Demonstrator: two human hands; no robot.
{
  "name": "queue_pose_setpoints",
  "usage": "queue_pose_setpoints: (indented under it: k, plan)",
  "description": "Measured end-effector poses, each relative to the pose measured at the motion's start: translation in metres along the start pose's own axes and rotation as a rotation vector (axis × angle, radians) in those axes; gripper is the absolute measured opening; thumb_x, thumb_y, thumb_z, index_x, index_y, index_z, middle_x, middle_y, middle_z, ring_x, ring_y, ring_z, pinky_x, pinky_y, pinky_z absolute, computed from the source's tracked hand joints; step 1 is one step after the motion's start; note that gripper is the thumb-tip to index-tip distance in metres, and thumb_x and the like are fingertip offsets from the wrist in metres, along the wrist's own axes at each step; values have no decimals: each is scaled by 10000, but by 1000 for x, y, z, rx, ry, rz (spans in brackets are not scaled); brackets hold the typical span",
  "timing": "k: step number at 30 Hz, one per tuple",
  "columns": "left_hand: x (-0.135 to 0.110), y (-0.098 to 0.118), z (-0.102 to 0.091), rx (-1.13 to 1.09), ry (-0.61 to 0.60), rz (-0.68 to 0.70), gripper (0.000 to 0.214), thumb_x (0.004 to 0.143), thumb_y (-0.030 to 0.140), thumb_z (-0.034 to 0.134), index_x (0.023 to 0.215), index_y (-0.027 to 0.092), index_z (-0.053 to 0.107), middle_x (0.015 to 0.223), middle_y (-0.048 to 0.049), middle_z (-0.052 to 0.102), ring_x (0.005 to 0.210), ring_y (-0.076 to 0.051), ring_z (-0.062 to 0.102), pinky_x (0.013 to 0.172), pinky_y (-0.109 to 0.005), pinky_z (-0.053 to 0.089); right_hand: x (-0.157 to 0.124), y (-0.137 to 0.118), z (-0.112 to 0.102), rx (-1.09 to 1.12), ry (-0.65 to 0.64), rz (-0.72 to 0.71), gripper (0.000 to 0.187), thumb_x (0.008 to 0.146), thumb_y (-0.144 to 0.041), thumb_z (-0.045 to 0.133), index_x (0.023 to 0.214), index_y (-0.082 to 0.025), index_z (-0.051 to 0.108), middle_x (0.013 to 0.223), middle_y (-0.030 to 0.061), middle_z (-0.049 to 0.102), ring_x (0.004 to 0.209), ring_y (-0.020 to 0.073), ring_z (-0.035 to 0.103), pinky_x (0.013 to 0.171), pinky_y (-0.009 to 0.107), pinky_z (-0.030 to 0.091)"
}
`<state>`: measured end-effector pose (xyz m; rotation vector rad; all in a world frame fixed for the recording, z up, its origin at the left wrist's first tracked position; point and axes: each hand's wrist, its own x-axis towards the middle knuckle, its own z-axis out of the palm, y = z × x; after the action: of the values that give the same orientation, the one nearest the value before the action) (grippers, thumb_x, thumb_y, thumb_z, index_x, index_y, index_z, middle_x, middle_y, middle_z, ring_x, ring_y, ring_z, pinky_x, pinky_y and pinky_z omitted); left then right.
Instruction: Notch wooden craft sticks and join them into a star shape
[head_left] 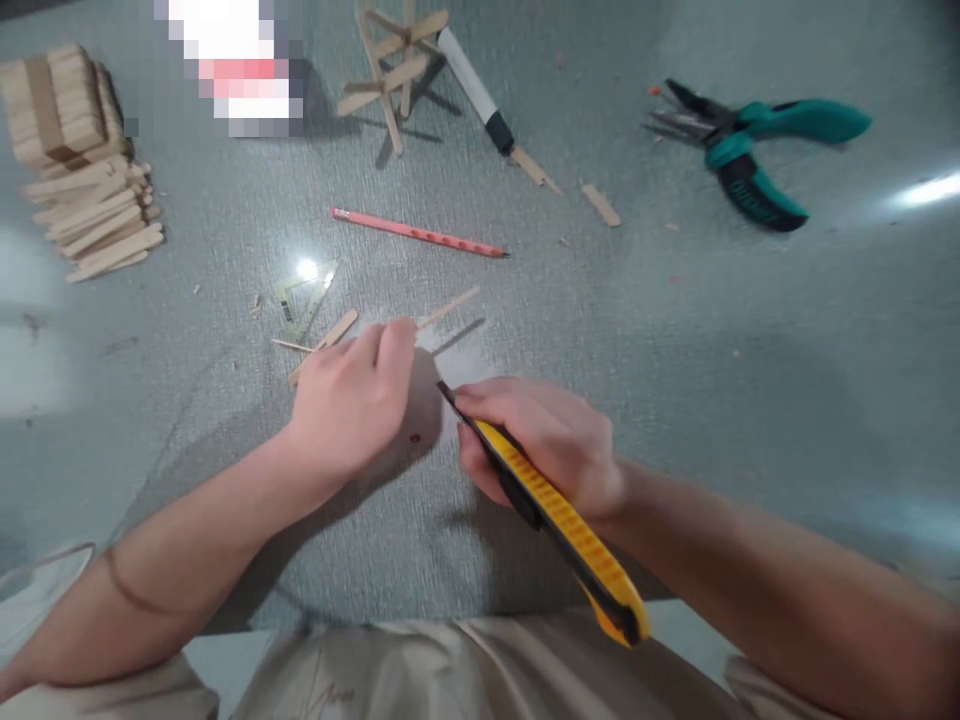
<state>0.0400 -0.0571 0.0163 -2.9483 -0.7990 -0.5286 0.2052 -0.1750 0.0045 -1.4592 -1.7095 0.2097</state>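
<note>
My left hand (352,400) is closed in a pinch on a thin wooden stick (450,307) that juts up and to the right from my fingertips. My right hand (544,440) is wrapped round a yellow and black utility knife (559,515); its dark blade tip (445,392) points up-left, close to my left hand. Another flat wooden stick (326,343) lies on the grey mat just left of my left hand, beside a small clear set square (307,295).
A red pencil (420,232) lies beyond my hands. Farther back stand a small structure of wooden sticks (394,65) and a black and white marker (476,90). Teal-handled pliers (750,140) lie at the far right. A stack of wooden sticks (79,160) sits far left.
</note>
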Motion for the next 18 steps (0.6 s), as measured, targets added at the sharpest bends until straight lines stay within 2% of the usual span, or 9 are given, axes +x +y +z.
queue_pose_setpoints:
  k: [4,8,13,18]
  plan:
    - [-3,-4,3,-163,36,-66,185,866,69,459,933,169,599,672,11,654,522,-109,530,472,-261,257,4,0,-6,-36,72,-9,302,848,-119,641,1117,-253,609,912,39,787,791,219,774,722,330,660]
    - [-3,-2,2,-309,61,-105,143,941,114,468,954,171,599,668,28,662,543,-96,571,482,-234,297,7,7,-15,-61,102,21,273,843,-132,663,1086,-245,612,889,58,779,767,233,769,678,337,648]
    - [1,-3,-4,-492,19,-150,148,981,172,480,990,155,627,688,20,688,568,-89,599,520,-215,375,8,17,-20,-130,86,115,193,872,-180,665,1049,-247,628,731,16,715,557,173,669,545,304,558]
    - [3,-2,-10,-863,-89,-264,183,1008,226,491,1038,162,660,649,33,668,539,-70,583,539,-186,438,9,34,-18,-125,35,31,107,932,-187,643,1016,-247,667,707,-2,701,600,169,665,563,294,504]
